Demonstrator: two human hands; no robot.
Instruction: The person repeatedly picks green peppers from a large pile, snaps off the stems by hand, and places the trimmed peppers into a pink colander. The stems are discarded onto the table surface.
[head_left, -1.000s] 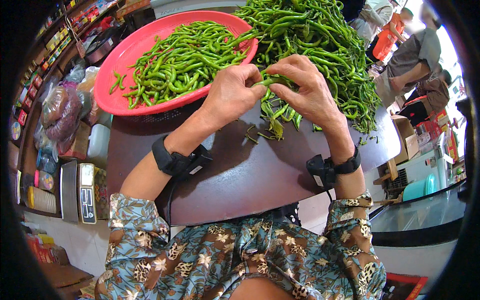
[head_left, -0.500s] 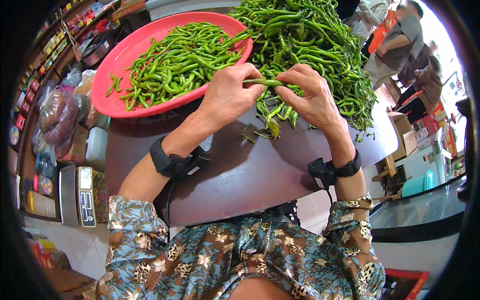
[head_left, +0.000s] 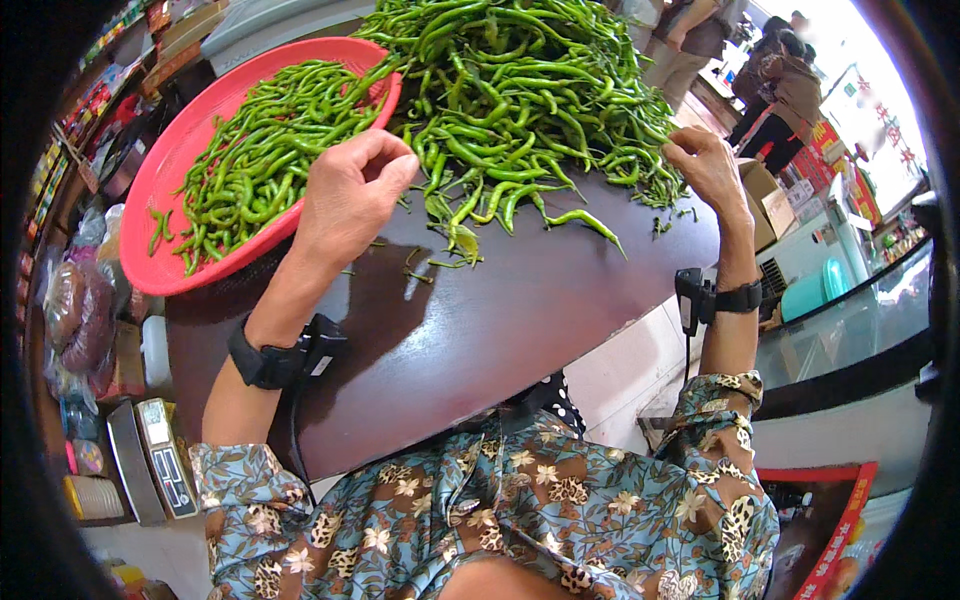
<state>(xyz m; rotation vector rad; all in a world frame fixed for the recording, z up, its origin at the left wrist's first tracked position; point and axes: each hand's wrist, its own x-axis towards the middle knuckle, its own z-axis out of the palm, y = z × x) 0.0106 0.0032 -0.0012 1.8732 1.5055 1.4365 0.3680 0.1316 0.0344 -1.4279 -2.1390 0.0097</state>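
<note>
My left hand (head_left: 352, 192) hovers over the table by the near right rim of a pink plastic basket (head_left: 155, 270). Its thumb and forefinger are pinched together, and I cannot make out anything between them. My right hand (head_left: 708, 172) is well apart from it, beside the right edge of a big heap of green chili peppers (head_left: 560, 90). Those fingers are closed too; whatever they may hold is too small or hidden. Many loose green peppers (head_left: 250, 175) lie in the basket. One pepper (head_left: 590, 225) sticks out from the heap's front onto the dark table (head_left: 480, 340).
Stem scraps (head_left: 420, 272) and a wilted leaf (head_left: 465, 240) lie on the table, with more bits (head_left: 662, 225) near my right hand. A scale (head_left: 165, 455) stands at the left beside bagged goods (head_left: 85, 310). People (head_left: 780, 85) are at the far right, near an open cardboard box (head_left: 765, 200).
The pepper held between both hands is no longer seen there. My hands have parted, the left toward the basket and the right out to the heap's right edge. The whole view has shifted.
</note>
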